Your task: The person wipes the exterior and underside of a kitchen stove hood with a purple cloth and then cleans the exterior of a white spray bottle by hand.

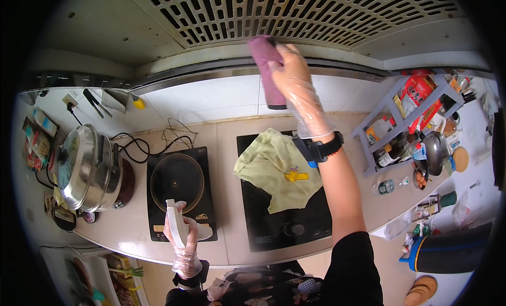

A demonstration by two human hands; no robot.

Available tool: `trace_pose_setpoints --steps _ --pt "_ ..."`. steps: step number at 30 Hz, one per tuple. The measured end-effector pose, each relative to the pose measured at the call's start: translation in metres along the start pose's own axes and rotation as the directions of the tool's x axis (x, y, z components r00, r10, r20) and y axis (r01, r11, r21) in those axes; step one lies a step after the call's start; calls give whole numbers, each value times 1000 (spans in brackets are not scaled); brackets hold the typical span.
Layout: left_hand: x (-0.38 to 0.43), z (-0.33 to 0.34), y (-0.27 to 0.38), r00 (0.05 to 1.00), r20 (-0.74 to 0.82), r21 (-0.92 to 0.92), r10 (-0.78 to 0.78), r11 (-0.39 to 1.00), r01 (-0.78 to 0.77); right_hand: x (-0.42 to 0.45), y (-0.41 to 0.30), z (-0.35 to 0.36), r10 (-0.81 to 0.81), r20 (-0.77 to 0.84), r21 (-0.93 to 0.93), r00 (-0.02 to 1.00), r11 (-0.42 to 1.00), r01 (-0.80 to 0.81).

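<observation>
My right hand [294,77], in a clear plastic glove, is raised and holds a folded purple cloth [265,63]. The cloth's upper end overlaps the front lip below the slotted grille [269,17] of a range hood; whether it touches cannot be told. Low at the left, my gloved left hand [191,237] grips a white spray bottle [176,223] over the near edge of a black induction cooker [178,175]. A pale green cloth [272,163] with a yellow patch lies crumpled on a second black cooktop [265,227], beneath my right forearm.
At the left stands a steel steamer pot [85,171] with a glass lid. A black cable [138,148] and a wire rack [178,130] lie behind the cooker. A grey shelf [369,148] with bottles and a plastic bottle [385,186] stand at the right.
</observation>
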State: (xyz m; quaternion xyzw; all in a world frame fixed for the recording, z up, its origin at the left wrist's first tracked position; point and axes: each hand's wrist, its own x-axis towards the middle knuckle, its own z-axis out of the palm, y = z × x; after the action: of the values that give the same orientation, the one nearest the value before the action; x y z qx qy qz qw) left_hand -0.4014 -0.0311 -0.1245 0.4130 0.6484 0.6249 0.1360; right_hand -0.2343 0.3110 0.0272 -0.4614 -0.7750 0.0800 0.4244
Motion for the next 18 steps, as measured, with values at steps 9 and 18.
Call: trace_pose_setpoints --steps 9,18 --pt "-18 32 25 997 -6 -49 -83 995 83 1 71 -44 40 -62 -9 997 999 -41" --pt "-51 4 20 990 -93 201 -108 972 125 -10 45 -10 -125 -244 -74 962 991 111"
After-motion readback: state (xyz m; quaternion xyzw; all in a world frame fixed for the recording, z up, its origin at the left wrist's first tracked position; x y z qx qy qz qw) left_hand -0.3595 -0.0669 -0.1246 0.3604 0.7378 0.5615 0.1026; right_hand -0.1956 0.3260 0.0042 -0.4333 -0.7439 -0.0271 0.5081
